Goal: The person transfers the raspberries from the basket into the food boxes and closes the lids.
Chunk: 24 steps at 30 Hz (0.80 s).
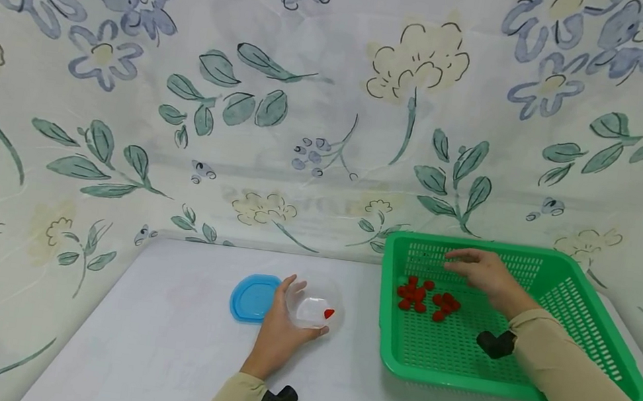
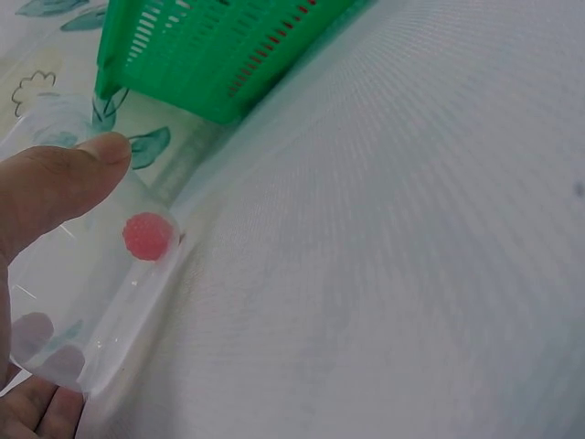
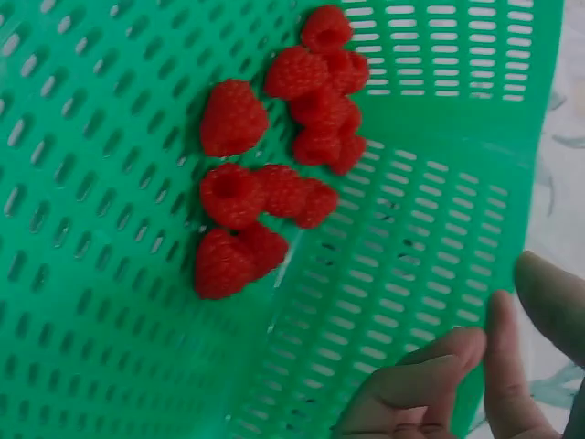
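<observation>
Noted nearest the camera: the right sleeve [image 1: 588, 398], slanting in from near right across the near rim of the green basket [image 1: 456, 382]. Found beyond it: the right hand [image 1: 485, 276], over the far part of the basket, fingers directed left; released, with nothing seen between thumb and fingers. Judged decisive: the bearing of the raspberries [image 1: 445, 306] from that hand, namely left and nearer, lower, on the basket floor and apart from the fingertips. Rated closer to them: right hand, by a clear margin. Grouped loosely toward the basket's left side; pointing in no common direction, with short, mixed long axes and one hollow end facing the right wrist camera.

Recorded left of the basket: the left hand [image 1: 282, 331], grasping a clear container [image 1: 307, 310], thumb on the near right, fingers on the far left. Contact with the table [image 1: 157, 335] not certain. Seen inside, toward the right: a lone raspberry [image 1: 329, 313], long axis not readable. Listed just left of that hand, partly hidden: a blue lid [image 1: 250, 299]
</observation>
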Tool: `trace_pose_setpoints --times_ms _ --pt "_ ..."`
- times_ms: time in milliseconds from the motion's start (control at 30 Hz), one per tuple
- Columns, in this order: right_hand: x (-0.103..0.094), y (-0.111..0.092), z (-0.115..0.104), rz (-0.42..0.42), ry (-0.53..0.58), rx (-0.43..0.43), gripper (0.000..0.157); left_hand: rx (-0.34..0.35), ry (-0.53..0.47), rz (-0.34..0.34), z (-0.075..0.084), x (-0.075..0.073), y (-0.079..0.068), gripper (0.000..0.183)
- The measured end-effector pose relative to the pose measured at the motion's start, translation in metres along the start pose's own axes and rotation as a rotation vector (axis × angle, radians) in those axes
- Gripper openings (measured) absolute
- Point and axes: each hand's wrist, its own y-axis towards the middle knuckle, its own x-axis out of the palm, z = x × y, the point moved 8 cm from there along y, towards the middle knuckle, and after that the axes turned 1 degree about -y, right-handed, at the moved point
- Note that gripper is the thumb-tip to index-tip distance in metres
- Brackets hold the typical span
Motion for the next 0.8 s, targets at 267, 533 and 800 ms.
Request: trace_pose_setpoints --times_ms 267,533,800 --pt "0.0 0.004 0.016 -0.066 -0.058 0.1 0.053 -0.003 0.003 0.0 0.001 0.0 -0.001 0.107" --pt "0.006 0.008 0.027 -0.121 -0.109 0.12 0.052 0.006 0.005 0.0 0.001 0.0 0.0 0.107" --pt "0.012 0.008 0.034 -0.116 -0.143 0.157 0.05 0.002 0.001 0.0 0.001 0.0 -0.001 0.107"
